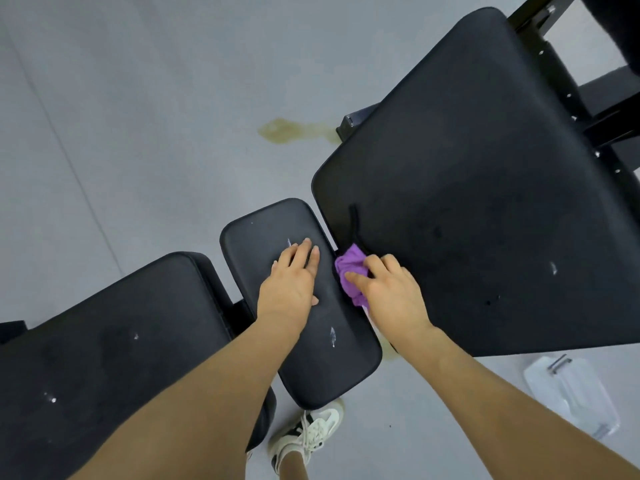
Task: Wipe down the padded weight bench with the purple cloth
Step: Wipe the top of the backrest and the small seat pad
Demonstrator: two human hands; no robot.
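The black padded weight bench shows three pads: a large back pad (485,188) at the right, a small middle seat pad (273,233), and another pad (114,327) at the lower left. My right hand (391,292) grips the bunched purple cloth (349,271) and presses it into the gap between the middle pad and the large pad. My left hand (294,275) lies flat, fingers together, on the middle pad. White scuff marks dot the pads.
Grey floor surrounds the bench, with a yellowish stain (287,129) beyond the middle pad. A clear plastic spray bottle (571,393) lies on the floor at the lower right. My white sneaker (308,431) stands below the middle pad. Black frame bars (568,74) run at the top right.
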